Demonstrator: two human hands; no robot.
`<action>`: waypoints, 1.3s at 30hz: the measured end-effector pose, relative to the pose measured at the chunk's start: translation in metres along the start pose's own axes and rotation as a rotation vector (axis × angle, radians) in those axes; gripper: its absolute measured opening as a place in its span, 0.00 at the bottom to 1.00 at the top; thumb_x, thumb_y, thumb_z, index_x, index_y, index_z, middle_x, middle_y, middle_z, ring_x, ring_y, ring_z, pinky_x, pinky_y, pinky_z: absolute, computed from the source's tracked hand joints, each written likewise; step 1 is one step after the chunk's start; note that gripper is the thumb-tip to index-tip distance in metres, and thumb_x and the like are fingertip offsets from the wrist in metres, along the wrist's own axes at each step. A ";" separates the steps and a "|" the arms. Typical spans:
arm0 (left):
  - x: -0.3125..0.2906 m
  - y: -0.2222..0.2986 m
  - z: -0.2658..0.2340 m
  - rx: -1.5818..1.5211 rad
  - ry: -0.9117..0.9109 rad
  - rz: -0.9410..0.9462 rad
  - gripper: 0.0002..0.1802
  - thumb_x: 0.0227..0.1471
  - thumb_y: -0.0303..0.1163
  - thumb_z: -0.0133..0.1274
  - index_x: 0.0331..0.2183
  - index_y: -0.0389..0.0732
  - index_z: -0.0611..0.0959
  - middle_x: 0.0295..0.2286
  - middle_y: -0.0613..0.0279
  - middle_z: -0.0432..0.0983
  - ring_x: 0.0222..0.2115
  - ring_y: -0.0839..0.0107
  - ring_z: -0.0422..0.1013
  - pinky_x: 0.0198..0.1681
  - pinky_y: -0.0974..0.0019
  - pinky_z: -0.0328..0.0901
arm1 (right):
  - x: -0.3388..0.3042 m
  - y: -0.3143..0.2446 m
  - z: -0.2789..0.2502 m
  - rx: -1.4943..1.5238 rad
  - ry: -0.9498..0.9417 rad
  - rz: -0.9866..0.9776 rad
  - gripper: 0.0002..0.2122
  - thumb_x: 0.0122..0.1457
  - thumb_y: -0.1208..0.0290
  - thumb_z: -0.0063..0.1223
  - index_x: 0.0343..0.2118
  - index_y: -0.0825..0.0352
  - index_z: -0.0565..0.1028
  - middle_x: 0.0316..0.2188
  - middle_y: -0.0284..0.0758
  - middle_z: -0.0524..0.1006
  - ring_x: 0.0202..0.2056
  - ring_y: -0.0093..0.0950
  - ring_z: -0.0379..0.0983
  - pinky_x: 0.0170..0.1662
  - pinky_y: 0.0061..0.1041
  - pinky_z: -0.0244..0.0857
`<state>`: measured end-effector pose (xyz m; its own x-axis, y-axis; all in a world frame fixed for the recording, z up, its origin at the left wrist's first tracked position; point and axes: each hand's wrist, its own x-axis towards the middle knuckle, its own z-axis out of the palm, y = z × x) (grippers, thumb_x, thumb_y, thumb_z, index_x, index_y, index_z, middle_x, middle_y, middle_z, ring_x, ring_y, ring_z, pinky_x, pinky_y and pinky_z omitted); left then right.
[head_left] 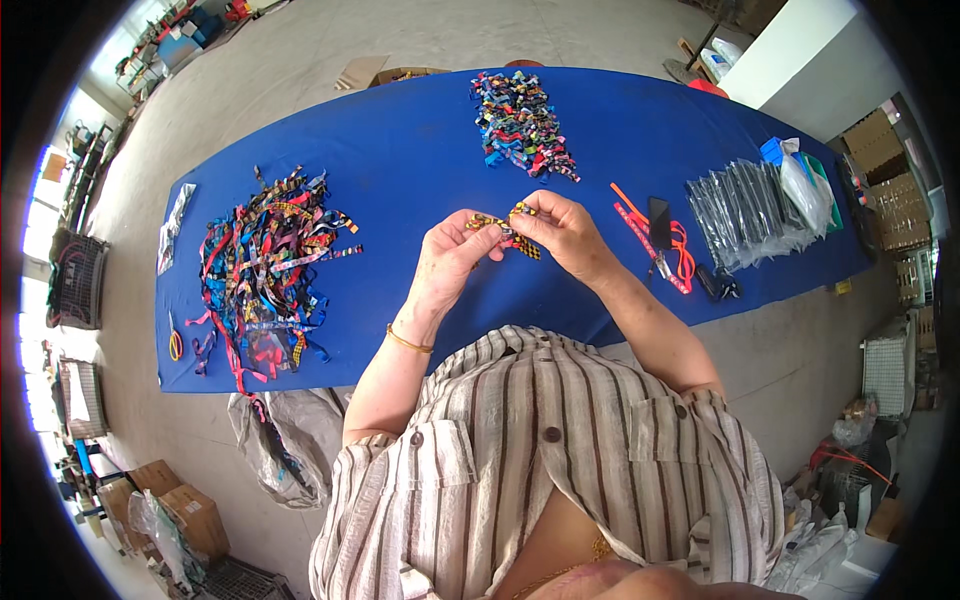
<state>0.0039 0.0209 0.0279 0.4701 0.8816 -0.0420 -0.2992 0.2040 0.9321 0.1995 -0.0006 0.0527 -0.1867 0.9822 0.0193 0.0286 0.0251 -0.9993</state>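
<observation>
Over the middle of the blue-covered table (400, 130), both my hands meet on a short yellow-and-black patterned ribbon (527, 247). My left hand (458, 248) pinches it between thumb and fingers. Close beside it, my right hand (565, 232) also grips the ribbon, with one end poking up past the fingertips. A lower end hangs free between the hands. Part of the ribbon is hidden behind my fingers, so I cannot tell whether it is knotted. To the left lies a large tangled heap of colourful ribbons (262, 255). Ahead is a neater block of short ribbon pieces (522, 120).
Yellow-handled scissors (176, 346) lie at the left edge. On the right are a dark phone (659, 222), a red-orange lanyard (684, 262) and a row of black items in clear plastic (745, 212). A plastic sack (290, 440) hangs below the table's near left edge.
</observation>
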 end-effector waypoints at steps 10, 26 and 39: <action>-0.005 0.021 0.011 0.161 -0.011 -0.069 0.07 0.54 0.28 0.57 0.34 0.35 0.79 0.29 0.62 0.79 0.25 0.82 0.70 0.30 0.78 0.64 | -0.004 -0.005 -0.013 0.083 -0.102 0.030 0.06 0.60 0.71 0.55 0.35 0.68 0.75 0.34 0.29 0.76 0.36 0.16 0.71 0.42 0.18 0.65; -0.006 -0.007 0.010 -0.046 -0.138 -0.096 0.07 0.57 0.29 0.54 0.35 0.35 0.78 0.28 0.63 0.77 0.26 0.78 0.70 0.32 0.74 0.65 | 0.012 -0.013 0.000 -0.115 -0.128 0.035 0.04 0.58 0.73 0.56 0.31 0.68 0.78 0.32 0.29 0.76 0.35 0.17 0.72 0.41 0.20 0.66; -0.001 -0.006 0.002 -0.233 0.013 -0.098 0.08 0.59 0.29 0.50 0.33 0.34 0.78 0.28 0.58 0.79 0.22 0.75 0.73 0.29 0.73 0.70 | -0.001 0.010 -0.015 -0.075 -0.154 0.045 0.07 0.62 0.76 0.49 0.42 0.69 0.74 0.35 0.29 0.77 0.37 0.15 0.72 0.42 0.17 0.67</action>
<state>0.0069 0.0178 0.0229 0.4960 0.8579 -0.1343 -0.4367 0.3801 0.8154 0.2149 0.0018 0.0431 -0.3315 0.9427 -0.0368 0.1129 0.0010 -0.9936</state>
